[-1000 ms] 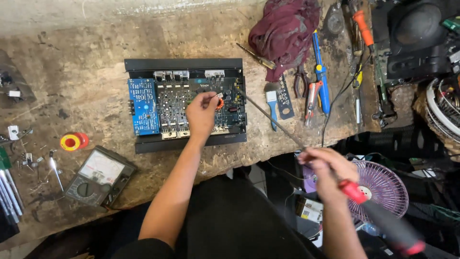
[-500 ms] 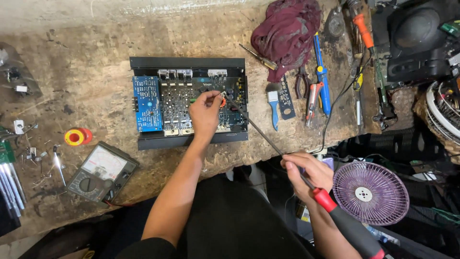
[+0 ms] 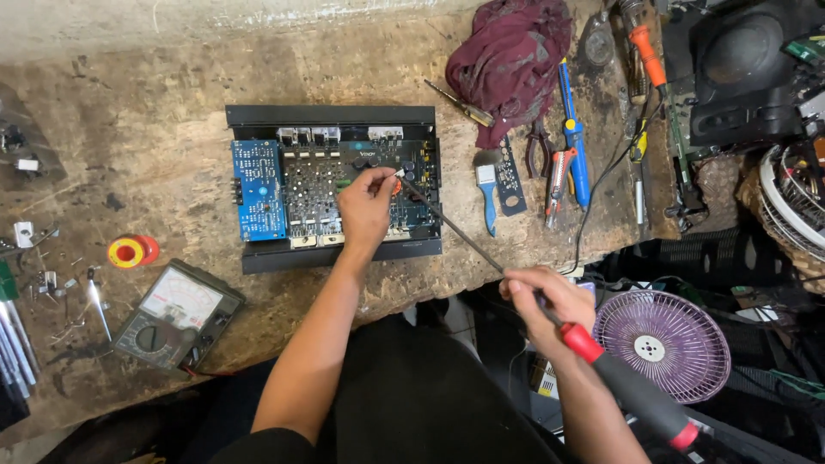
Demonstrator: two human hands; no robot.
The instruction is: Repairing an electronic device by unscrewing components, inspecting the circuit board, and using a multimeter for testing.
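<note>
Two hands are working over an opened amplifier chassis [image 3: 333,185] lying flat on the worn surface [image 3: 137,129]. The left hand [image 3: 365,209] is resting on the circuit board, its fingertips pinching a small white part near the board's middle. The right hand [image 3: 541,301] is closing around the shaft of a long screwdriver [image 3: 550,314] — its red-and-black handle is pointing toward the lower right while the thin tip is reaching up to the spot the left hand is pinching. Left of the chassis a roll of red and yellow tape [image 3: 131,252] and an analogue multimeter [image 3: 179,314] are lying near the edge. To the right are sitting a blue-handled brush [image 3: 487,196], pliers [image 3: 540,146] and a maroon rag [image 3: 511,60], and a purple fan [image 3: 660,345] is standing below the surface.
</note>
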